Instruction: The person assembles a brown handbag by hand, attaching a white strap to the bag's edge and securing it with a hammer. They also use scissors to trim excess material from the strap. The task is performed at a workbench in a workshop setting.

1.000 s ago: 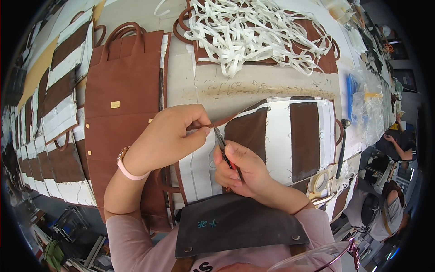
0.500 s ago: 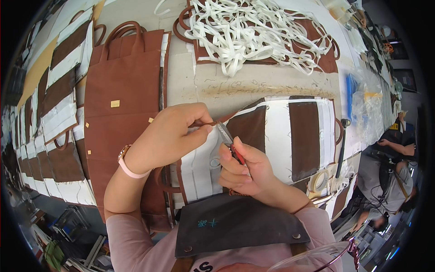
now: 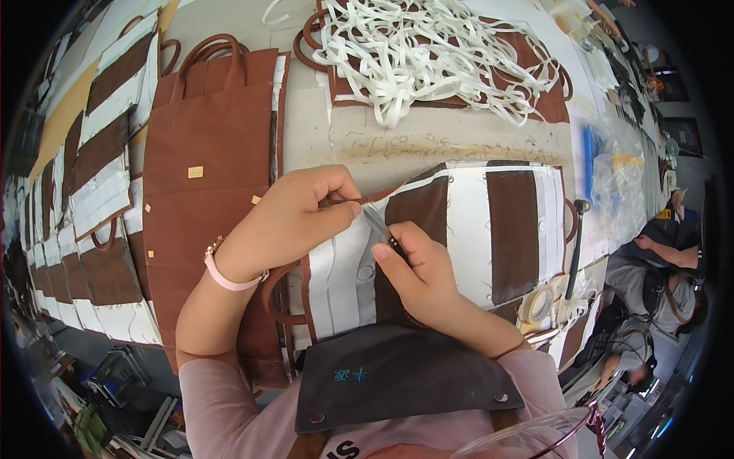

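A striped brown-and-white bag piece [image 3: 468, 229] with a brown edge and handles lies on the table in front of me. My left hand [image 3: 310, 210], with a pink-strapped watch at the wrist, pinches the brown edge at its far left corner. In my right hand [image 3: 419, 268] is a small bladed tool [image 3: 375, 220] with a metal blade and a dark handle. Its tip touches or nearly touches the edge right beside my left fingertips. Whether it is a knife or snips I cannot tell, as my fingers cover most of the handle.
Brown bags [image 3: 210, 145] are stacked on the left, beside more striped pieces [image 3: 99, 252]. A tangled heap of white tape [image 3: 428, 57] covers a bag at the back. On the right are a hammer [image 3: 577, 245], a tape roll [image 3: 539, 304] and clear plastic bags [image 3: 619, 183]. Another person [image 3: 650, 287] sits far right.
My right hand has turned and its grip on the tool has shifted, so the red part of the handle no longer shows. The left hand has moved slightly, still pinching the edge.
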`<state>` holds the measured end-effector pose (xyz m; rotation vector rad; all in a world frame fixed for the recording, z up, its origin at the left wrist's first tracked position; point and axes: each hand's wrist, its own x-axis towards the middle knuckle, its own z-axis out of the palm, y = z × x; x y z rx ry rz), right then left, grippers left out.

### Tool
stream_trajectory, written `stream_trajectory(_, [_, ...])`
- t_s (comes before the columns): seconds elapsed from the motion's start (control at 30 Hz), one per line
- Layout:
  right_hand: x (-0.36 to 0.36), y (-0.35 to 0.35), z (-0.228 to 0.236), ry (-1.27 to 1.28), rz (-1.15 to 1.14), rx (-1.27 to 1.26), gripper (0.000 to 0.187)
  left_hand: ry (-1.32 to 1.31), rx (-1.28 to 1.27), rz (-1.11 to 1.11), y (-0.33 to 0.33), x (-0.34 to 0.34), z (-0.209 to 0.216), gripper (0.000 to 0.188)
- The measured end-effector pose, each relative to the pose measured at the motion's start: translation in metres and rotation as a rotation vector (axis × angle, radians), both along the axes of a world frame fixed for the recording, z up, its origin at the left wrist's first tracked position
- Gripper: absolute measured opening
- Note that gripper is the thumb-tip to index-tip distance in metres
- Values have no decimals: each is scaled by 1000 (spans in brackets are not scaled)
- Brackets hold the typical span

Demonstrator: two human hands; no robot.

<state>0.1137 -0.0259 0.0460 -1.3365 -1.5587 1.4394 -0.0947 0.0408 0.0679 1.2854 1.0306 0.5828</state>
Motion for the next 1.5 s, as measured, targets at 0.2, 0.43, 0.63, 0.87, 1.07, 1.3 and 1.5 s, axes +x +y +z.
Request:
stream_trajectory(0.2, [3,3,-1,76,15,-64,21,5,15,1,0,1,2,6])
stream_trajectory(0.43, [6,2,-1,88,36,-102,22,32,79,7,-2,1,1,5])
stream_trajectory(0.63, [6,5,11,194,30,-287,21,117,141,-21,-5,0,3,4])
stream_trajectory(0.87, [7,6,12,420,20,-497,21,141,252,-16,-7,2,5,5])
stream_trajectory(1.07, [7,8,-1,658,40,-593,26,147,284,-22,-7,2,4,4])
stream_trajectory(1.3, [9,7,-1,714,8,-432,27,136,224,-16,-5,1,2,5])
stream_trajectory(1.5, [10,5,-5,658,99,-583,31,72,40,19,-2,1,5,4])
